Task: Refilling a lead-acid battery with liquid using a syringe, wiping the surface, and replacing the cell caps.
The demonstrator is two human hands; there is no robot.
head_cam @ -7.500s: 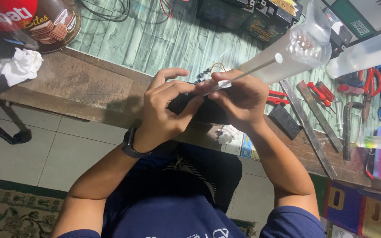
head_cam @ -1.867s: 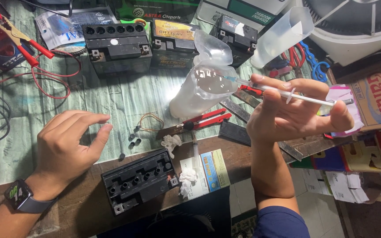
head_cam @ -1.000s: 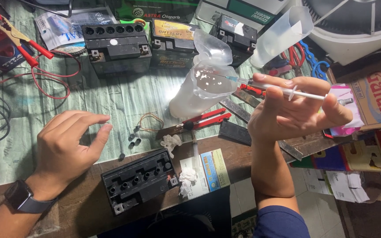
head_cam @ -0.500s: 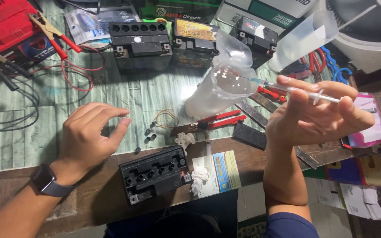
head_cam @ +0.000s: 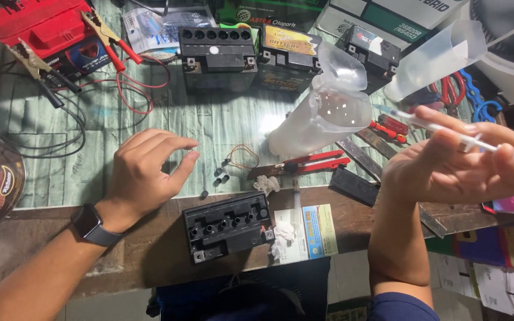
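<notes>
1. Right hand [head_cam: 453,169] pinches a clear syringe [head_cam: 441,128] level at the fingertips — tip toward the plastic bottle [head_cam: 322,119].
2. Left hand [head_cam: 144,172] hovers loosely curled, empty, beside small black caps [head_cam: 221,175] — battery [head_cam: 227,226] just below.

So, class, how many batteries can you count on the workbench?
4: one open-topped battery at the near edge, and three in the far row. Others may be hidden.
</notes>
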